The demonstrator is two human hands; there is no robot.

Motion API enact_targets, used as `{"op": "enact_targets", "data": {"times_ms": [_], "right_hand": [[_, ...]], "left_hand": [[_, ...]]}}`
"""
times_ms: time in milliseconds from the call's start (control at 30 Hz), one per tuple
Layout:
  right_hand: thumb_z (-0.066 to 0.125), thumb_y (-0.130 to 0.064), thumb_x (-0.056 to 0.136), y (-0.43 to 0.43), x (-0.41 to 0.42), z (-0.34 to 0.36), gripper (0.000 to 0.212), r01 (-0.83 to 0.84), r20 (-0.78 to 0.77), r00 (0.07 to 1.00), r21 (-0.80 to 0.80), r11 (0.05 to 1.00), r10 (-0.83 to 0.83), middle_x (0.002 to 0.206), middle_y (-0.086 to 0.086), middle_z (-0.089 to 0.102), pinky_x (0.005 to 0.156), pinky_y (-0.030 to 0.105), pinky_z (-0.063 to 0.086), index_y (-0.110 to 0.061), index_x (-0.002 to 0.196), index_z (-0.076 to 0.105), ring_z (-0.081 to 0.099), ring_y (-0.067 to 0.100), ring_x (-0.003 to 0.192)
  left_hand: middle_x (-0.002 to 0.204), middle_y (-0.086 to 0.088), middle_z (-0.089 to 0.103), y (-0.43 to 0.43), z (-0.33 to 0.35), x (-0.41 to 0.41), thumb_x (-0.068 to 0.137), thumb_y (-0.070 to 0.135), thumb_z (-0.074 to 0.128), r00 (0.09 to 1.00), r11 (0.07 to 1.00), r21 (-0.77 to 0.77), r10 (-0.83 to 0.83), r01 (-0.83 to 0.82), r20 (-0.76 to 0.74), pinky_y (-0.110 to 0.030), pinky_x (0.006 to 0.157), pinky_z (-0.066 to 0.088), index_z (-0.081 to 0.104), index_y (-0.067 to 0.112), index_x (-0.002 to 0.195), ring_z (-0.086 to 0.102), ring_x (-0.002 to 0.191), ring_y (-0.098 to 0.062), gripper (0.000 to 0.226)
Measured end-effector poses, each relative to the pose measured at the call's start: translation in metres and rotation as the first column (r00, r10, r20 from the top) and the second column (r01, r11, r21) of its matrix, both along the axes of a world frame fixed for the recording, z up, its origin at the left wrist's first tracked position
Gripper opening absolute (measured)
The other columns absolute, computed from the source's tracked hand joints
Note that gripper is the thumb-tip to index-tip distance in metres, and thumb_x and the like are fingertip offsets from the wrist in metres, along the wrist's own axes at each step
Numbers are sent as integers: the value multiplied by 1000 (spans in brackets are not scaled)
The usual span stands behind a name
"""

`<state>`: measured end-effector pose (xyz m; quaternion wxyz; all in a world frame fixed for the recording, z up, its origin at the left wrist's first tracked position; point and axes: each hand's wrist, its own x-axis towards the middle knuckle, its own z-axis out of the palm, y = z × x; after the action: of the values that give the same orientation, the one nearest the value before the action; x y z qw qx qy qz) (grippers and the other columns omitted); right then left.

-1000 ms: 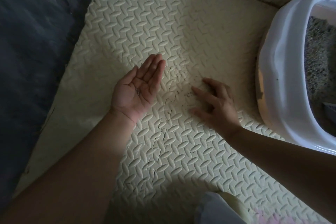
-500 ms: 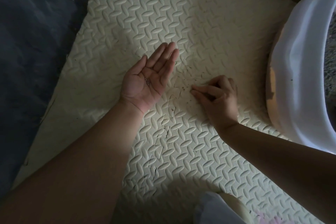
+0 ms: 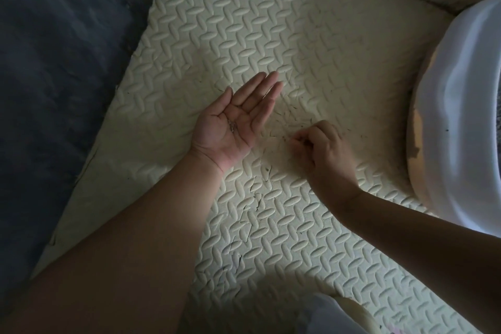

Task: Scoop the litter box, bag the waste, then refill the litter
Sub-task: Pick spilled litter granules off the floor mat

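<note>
The left hand [image 3: 238, 122] lies palm up on the cream foam mat [image 3: 271, 8] in the middle of the frame. Its grip is released, fingers straight and together, and a few dark litter grains [image 3: 232, 125] sit in the hollow of the palm. Just to its right, the right hand [image 3: 322, 146] is knuckles up with its grip clenched. Thumb and forefinger pinch at the scattered litter [image 3: 295, 116] lying between the two hands, though the grain being pinched is too small to make out. This looks like tidying spilled litter beside the white litter box [image 3: 461, 116], which stands at the right edge of the frame with only its rim and outer wall showing. To do the step well, the pinch should lift each bit straight up out of the mat's embossed grooves, where grains lodge easily. The left palm should stay level and close by, so each carry is short and nothing rolls off. Further specks and small tears mark the mat toward the lower middle and will likely need a pass too. There is open mat above and to the left of the hands. The mat's left edge drops onto a dark floor [image 3: 54, 62], so grains flicked that way would be hard to spot. The box wall is near the right wrist and limits a sweep to the right.
</note>
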<state>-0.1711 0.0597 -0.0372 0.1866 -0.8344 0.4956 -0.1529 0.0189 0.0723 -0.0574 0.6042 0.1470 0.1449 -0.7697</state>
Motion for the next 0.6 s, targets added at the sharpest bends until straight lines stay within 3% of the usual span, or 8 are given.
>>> {"op": "enact_targets", "data": {"times_ms": [67,233,433,600], "right_hand": [[57,-27,90,9,23,13,15,-13,117,993,59,998,6,85,-6,56,73,31,47,-15,88,65,51,9,77],[63,-29,88,18,71,23,10,158,276,928,318,935,-251,78,-12,52,67,24,44,-21,82,62,49,7,73],[67,-26,85,18,75,16,6,144,259,940,287,947,-222,70,-19,48,63,8,34,-20,83,69,48,0,70],[66,-24,86,19,76,16,10,114,293,937,260,959,-191,77,-14,61,64,11,40,-22,91,74,55,3,72]], "left_hand": [[142,-26,43,-1,0,-1,101,25,25,1000,1000,-3,6,-6,1,-41,111,31,44,-10,133,29,138,-30,51],[142,-26,42,-2,0,-3,100,23,25,1000,1000,-8,31,-31,-3,-42,113,27,44,-10,133,28,137,-31,51],[139,-21,49,-3,-2,-8,98,25,27,998,999,-40,38,-36,51,-38,108,34,50,-8,129,35,135,-29,51],[139,-21,48,-2,-3,-8,99,25,25,997,997,-66,42,-38,59,-37,109,34,50,-8,130,35,135,-28,51]]}}
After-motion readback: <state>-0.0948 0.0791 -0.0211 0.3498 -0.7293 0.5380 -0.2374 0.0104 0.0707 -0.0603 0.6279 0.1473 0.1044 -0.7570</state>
